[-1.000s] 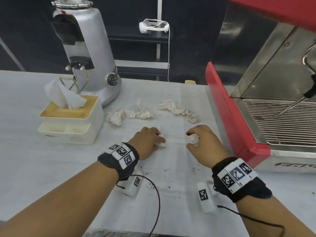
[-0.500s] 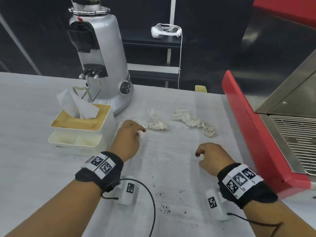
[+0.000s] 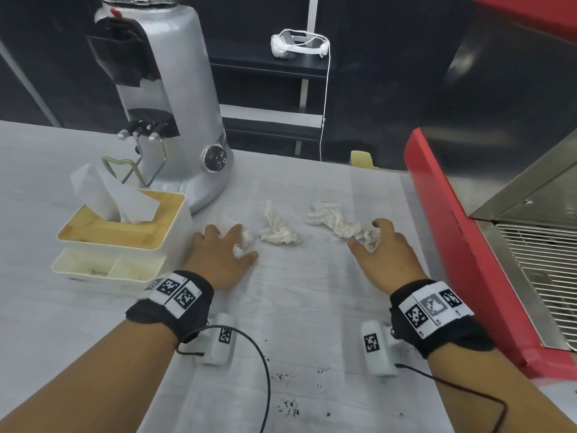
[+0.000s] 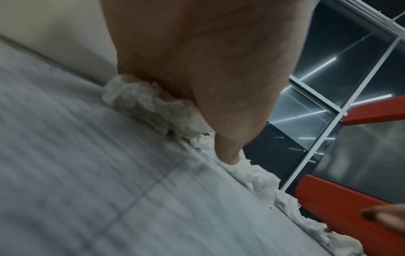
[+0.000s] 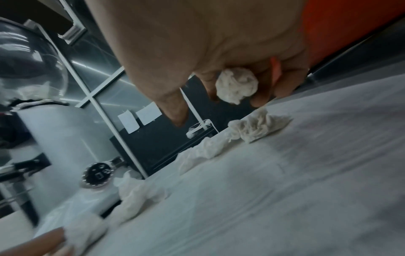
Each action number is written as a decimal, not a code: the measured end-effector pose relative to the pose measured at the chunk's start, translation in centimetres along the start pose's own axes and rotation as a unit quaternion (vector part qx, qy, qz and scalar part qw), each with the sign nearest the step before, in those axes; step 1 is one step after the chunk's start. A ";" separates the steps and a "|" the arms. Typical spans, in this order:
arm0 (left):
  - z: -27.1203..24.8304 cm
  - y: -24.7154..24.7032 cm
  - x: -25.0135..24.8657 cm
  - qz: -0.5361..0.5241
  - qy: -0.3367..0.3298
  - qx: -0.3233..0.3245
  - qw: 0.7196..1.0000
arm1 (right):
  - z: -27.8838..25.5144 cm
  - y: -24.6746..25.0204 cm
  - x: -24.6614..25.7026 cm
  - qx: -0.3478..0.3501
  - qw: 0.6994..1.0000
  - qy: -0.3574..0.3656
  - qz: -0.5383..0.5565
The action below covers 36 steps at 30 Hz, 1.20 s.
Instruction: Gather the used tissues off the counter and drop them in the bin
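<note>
Three crumpled white tissues lie in a row on the pale counter [image 3: 312, 292]. My left hand [image 3: 218, 254] lies with fingers spread over the left tissue [image 3: 245, 242]; in the left wrist view this tissue [image 4: 144, 102] is bunched under the palm. The middle tissue [image 3: 278, 232] lies free between my hands. My right hand [image 3: 390, 257] reaches over the right end of the long tissue [image 3: 334, 218]. Its curled fingers hold a small tissue ball [image 5: 236, 86], just above the long tissue [image 5: 256, 126]. No bin is in view.
A silver coffee grinder [image 3: 168, 104] and a tissue box [image 3: 125, 229] with a fresh sheet stand close on the left. The red espresso machine [image 3: 437, 229] walls the right side. Dark coffee grounds [image 3: 287, 407] speckle the near counter.
Both hands have moved forward to the tissue row. The left hand went from a fist to spread fingers over the left tissue. The right reached the long tissue, still holding its ball.
</note>
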<state>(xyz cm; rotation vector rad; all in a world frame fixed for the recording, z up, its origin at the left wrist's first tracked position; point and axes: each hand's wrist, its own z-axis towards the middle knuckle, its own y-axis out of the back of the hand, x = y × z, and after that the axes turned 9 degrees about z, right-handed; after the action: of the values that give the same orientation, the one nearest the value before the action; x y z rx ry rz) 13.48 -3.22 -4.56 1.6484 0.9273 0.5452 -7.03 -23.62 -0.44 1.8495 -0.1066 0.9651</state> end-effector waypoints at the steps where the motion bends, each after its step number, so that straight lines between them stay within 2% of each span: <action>1: -0.1 0.0 0.0 0.008 0.001 0.011 1.000 | 0.6 -0.1 -0.2 -0.002 0.999 -0.027 -0.018; 3: -0.3 0.1 0.1 0.009 0.010 0.016 1.000 | 1.7 -0.4 -0.6 0.012 0.995 -0.076 -0.061; 6: -0.6 0.7 0.2 -0.023 0.019 -0.028 0.999 | 2.7 -0.9 -1.1 0.041 0.987 -0.113 -0.107; 8: -0.6 1.1 0.2 -0.063 0.008 -0.110 0.992 | 2.9 -1.0 -1.4 0.052 0.985 -0.114 -0.116; 10: -0.7 1.5 -0.2 -0.127 -0.013 -0.191 0.973 | 2.8 -1.0 -1.6 0.067 0.982 -0.120 -0.133; 12: -0.6 1.9 -0.8 -0.183 -0.032 -0.225 0.957 | 2.7 -1.0 -1.8 0.083 0.975 -0.119 -0.166; 15: 0.1 1.9 -1.6 -0.192 -0.079 -0.248 0.946 | 2.5 -0.7 -2.1 0.049 0.986 -0.082 -0.133; 17: 0.7 1.7 -2.3 -0.215 -0.106 -0.240 0.941 | 2.2 -0.2 -2.1 0.024 0.994 -0.063 -0.085; 20: 1.6 1.2 -3.2 -0.222 -0.160 -0.192 0.942 | 1.4 0.6 -2.0 0.022 0.999 -0.037 -0.031; 24: 3.1 0.5 -4.1 -0.147 -0.224 -0.137 0.954 | 0.8 1.0 -1.5 0.013 0.999 0.020 0.044; 27: 4.1 0.2 -4.8 -0.081 -0.227 -0.073 0.968 | 0.8 1.1 -0.3 0.020 0.996 0.029 0.085; 29: 4.5 0.0 -5.0 -0.060 -0.222 -0.028 0.973 | 1.0 0.9 0.5 0.025 0.996 0.032 0.081; 31: 4.7 -0.3 -5.1 -0.072 -0.209 -0.010 0.975 | 1.5 0.4 1.3 0.037 0.997 0.034 0.056; 36: 4.6 -0.3 -4.7 -0.066 -0.195 -0.017 0.978 | 4.4 -1.1 2.7 0.104 0.991 0.059 -0.060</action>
<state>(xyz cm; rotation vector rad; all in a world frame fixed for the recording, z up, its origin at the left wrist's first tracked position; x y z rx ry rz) 14.11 -9.68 -5.64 1.5760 0.7240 0.1368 -2.22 -25.68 -0.25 1.9584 0.1822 1.0283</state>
